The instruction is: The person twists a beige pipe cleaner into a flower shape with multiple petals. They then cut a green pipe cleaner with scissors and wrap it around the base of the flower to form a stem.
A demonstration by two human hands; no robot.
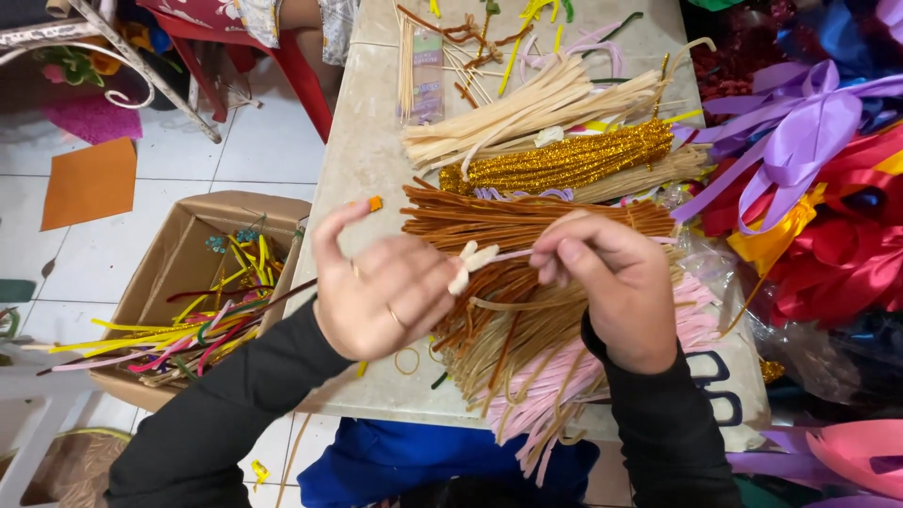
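Cream pipe cleaner (473,261), pinched at both ends between closed fingertips of left hand (381,293) and right hand (616,282) above the table's (362,160) near edge, risks slipping into the brown bundle (527,221) below, judging by the light grip.

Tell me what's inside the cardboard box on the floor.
The cardboard box holds loose pipe cleaners in yellow, pink, green and dark red. Its bottom beneath them is covered.

Your hands pinch a cream pipe cleaner (473,263); brown bundle (527,218) mid-table, glittery gold bundle (564,160) behind (pink bundle (564,386), perhaps pale rose, at the near edge).
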